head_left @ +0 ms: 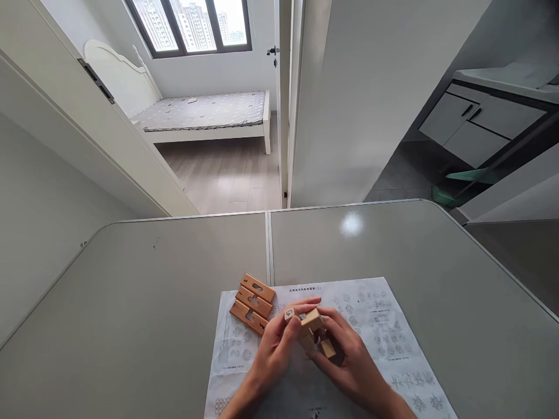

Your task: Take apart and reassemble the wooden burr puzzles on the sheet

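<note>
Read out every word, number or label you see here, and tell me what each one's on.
"2": on the top wooden bar.
"G", or perhaps "6": on the end of the light wooden block at the left hand.
Too blurred to read surely: marks on the middle bar and bottom bar.
Too small to read: the title and captions on the paper sheet.

Notched pale wooden pieces (312, 320), grouped in a small cluster and tilted, are held between the left hand (278, 344) and right hand (351, 352); one end bears a dark, G-like mark. Beyond the left hand, three reddish-brown wooden bars (254, 302), with cutouts and dark markings, lie slanted side by side.
</note>
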Demonstrator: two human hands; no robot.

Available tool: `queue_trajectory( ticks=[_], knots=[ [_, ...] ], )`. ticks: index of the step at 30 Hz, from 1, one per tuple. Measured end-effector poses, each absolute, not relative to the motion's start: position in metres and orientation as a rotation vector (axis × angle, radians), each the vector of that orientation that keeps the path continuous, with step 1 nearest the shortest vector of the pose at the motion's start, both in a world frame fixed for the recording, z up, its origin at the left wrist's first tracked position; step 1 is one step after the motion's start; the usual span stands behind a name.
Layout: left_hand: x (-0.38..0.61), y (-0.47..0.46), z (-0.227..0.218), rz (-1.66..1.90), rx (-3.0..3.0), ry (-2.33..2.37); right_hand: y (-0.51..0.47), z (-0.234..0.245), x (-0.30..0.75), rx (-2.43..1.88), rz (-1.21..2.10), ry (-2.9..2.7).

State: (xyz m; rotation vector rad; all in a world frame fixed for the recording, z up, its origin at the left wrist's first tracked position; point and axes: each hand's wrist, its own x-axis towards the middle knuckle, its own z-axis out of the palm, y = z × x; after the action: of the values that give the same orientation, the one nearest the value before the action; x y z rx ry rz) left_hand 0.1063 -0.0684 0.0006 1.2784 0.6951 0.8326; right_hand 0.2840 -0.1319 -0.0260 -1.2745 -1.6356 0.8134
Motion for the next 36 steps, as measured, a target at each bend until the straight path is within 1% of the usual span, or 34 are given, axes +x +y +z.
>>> queue_trajectory(
  ticks=[7,18,25,31,36],
  knots=[
    [0.106,-0.07,-0.003,0.831,1.138,0.877,-0.134,-0.035,0.28,-1.369,0.624,-1.802],
    [0.113,-0.072,-0.005,0.794,0.929,0.822,-0.134,-0.036,0.281,-1.422,0.627,-1.894],
    [0.112,-0.075,-0.008,0.735,1.079,0.861,-0.137,-0.03,0.284,-1.288,0.535,-1.727],
    [0.111,-0.079,-0.006,0.729,1.39,0.827,-0.138,-0.029,0.285,-1.225,0.724,-1.607],
    [0.111,-0.081,-0.006,0.703,1.416,0.786,-0.137,-0.03,0.287,-1.237,0.655,-1.576]
  ],
)
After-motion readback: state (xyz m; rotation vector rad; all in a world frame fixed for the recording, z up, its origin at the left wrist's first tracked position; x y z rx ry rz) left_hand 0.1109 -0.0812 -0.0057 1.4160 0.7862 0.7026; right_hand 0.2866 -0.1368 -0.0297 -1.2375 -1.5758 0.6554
